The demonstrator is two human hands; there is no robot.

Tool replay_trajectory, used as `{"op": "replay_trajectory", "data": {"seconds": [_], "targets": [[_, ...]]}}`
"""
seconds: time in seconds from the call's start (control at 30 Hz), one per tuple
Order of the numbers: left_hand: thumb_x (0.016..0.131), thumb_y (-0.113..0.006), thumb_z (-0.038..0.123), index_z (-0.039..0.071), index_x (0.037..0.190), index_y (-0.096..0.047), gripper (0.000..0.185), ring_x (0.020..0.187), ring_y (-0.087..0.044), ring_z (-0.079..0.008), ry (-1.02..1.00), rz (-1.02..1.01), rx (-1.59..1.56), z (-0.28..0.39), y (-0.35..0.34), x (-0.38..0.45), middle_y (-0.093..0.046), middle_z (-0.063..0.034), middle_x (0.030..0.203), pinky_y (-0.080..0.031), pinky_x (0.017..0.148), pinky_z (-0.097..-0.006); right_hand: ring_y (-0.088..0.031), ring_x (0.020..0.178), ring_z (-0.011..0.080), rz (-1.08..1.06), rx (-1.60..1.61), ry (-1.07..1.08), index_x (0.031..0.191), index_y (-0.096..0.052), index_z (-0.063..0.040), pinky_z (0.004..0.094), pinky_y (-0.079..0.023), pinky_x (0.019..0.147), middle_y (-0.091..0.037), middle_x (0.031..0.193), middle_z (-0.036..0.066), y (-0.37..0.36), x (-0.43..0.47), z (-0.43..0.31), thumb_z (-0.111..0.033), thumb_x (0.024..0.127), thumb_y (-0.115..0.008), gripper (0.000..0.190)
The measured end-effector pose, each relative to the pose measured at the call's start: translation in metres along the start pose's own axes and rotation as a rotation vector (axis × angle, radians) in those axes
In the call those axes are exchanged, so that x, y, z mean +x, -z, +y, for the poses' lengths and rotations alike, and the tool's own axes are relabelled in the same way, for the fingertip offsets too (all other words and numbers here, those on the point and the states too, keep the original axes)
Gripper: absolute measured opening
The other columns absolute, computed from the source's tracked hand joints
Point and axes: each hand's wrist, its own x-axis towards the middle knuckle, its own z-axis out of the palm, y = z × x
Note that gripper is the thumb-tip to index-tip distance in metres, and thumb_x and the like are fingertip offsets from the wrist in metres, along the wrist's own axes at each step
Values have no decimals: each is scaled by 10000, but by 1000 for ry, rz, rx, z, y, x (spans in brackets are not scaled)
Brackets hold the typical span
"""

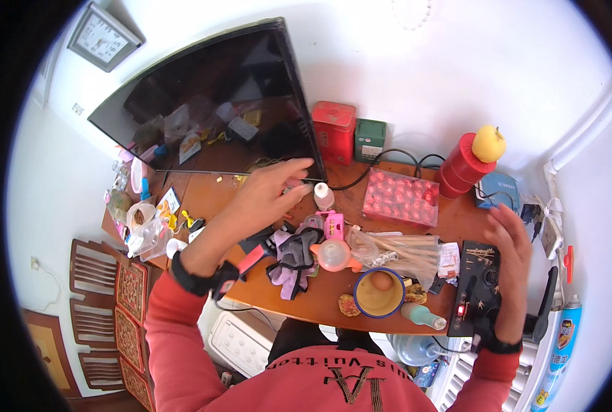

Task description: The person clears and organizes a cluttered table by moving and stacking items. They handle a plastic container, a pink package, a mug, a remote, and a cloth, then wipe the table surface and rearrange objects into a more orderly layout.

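Note:
My left hand (280, 190) is raised in front of the television's lower edge, fingers apart, close to a small white-capped bottle (324, 196); it holds nothing. My right hand (512, 247) hovers over the right edge of a black induction cooktop (473, 288), fingers spread and nothing held. Between them on the wooden desk (306, 306) lie grey and lilac gloves (293, 255), a pink toy (334, 225), an orange and clear baby cup (334, 255), a bag of wooden sticks (409, 252) and a blue-rimmed enamel mug (379, 292) with an egg (382, 280) inside.
A television (218, 103) stands at the back left. Red (334, 131) and green tins (370, 139), a box of red-wrapped items (401, 197) and a red cylinder (463, 167) topped by a yellow fruit (489, 144) line the back. A green bottle (423, 315) lies near the front edge.

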Motion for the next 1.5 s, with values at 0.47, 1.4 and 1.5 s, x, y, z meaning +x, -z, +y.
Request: {"op": "replay_trajectory", "data": {"seconds": [0.47,1.4,1.5], "targets": [[793,-776,335,190,1551,-265,926,1089,-603,-422,240,-17,367,-39,-120,-165,-350,-238,1483,-585,784,-434,-639,1111,194,-943,122,-298,1393,-527,-26,336,-494,980,-663,1222,152,-131,-175,21,-99,948,-645,466],[843,-679,215,95,1294,-599,474,944,-624,-288,-216,-80,308,-96,-79,-205,-532,-140,1380,-504,830,-389,-634,1076,318,169,-551,-262,1313,-521,5,387,-512,901,-611,1210,229,-205,-236,99,-127,876,-724,499],[851,-693,243,99,1304,-585,487,956,-606,-271,-302,-85,334,-99,-77,-213,-524,-126,1379,-497,830,-383,-503,1245,392,221,-707,35,1394,-449,-18,439,-441,1016,-464,1392,253,-202,-223,79,-156,820,-780,677]]}}
